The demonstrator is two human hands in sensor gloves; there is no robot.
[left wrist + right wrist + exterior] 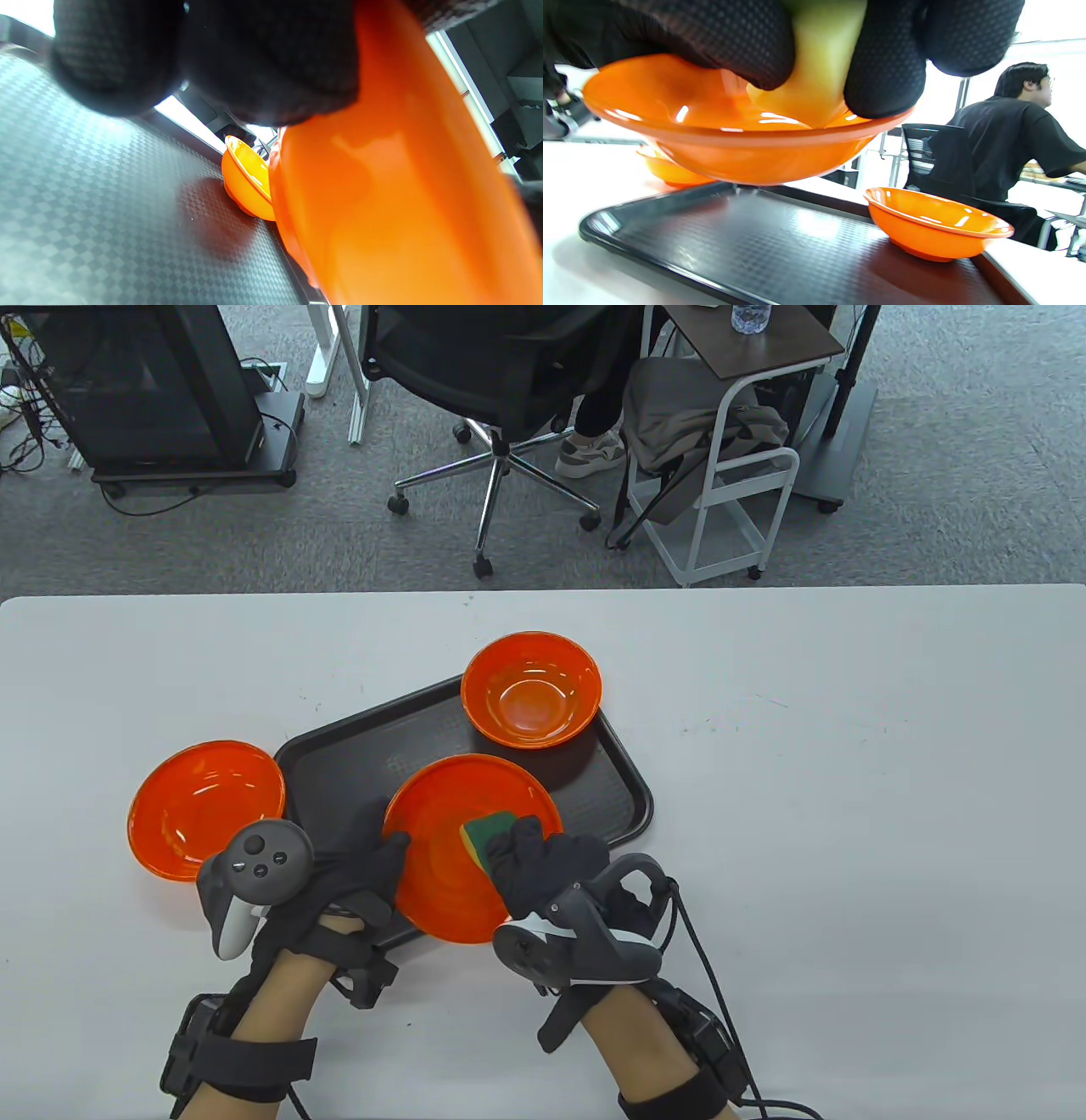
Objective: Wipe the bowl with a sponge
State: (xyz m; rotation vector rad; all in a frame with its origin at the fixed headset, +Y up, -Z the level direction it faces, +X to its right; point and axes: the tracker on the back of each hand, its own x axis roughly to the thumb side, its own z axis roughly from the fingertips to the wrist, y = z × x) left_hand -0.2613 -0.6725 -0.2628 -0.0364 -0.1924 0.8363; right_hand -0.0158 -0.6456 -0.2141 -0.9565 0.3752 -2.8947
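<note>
My left hand (373, 865) grips the left rim of an orange bowl (450, 848) and holds it lifted above the black tray (339, 763). The bowl's underside fills the left wrist view (403, 190), under my gloved fingers (263, 63). My right hand (543, 857) holds a yellow-and-green sponge (485, 833) and presses it inside the bowl near its right rim. In the right wrist view the fingers (882, 63) pinch the sponge (814, 63) against the bowl's inside (712, 123).
A second orange bowl (532, 687) stands on the tray's far right corner; it also shows in the right wrist view (937, 224). A third orange bowl (204, 806) sits on the white table (848, 780) left of the tray. A person sits on a chair beyond the table.
</note>
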